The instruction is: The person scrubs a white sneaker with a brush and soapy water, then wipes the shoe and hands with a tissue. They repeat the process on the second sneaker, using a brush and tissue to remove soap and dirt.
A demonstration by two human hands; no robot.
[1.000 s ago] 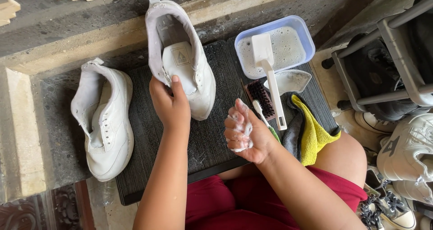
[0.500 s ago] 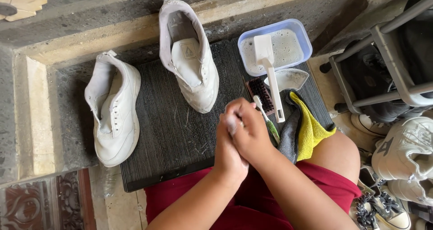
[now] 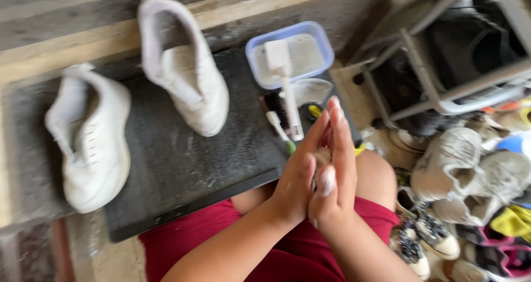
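Both hands are pressed palm to palm above the person's lap in red shorts [image 3: 182,249]. The left hand [image 3: 296,185] lies flat against the right hand [image 3: 334,166], fingers extended and pointing away from the body. Neither grip is closed on any object; white foam or paste shows on the right fingers [image 3: 328,180] and between the palms. Whether anything small sits between the palms cannot be told.

Landmark: the dark ribbed rectangular mat [image 3: 182,160] lying on the ground in front of the knees.

- On the mat's far middle: a white leather sneaker [image 3: 185,74], opening upward, toe toward the person.
- Off the mat's left edge, partly overlapping it: a second white leather sneaker [image 3: 91,141], also toe toward the person.
- At the mat's far right corner: a rectangular plastic tub with a blue rim [image 3: 290,52], holding pale liquid. A white long-handled brush [image 3: 285,83] rests with its head in the tub and its handle pointing toward the hands.
- Just beside that handle, on the mat's right edge: a dark bristle brush [image 3: 275,102].
- Well right of the mat: a grey metal-framed rack [image 3: 442,99] and a heap of worn shoes [image 3: 470,177] on the floor.

The hands touch none of these items. The picture is blurred.
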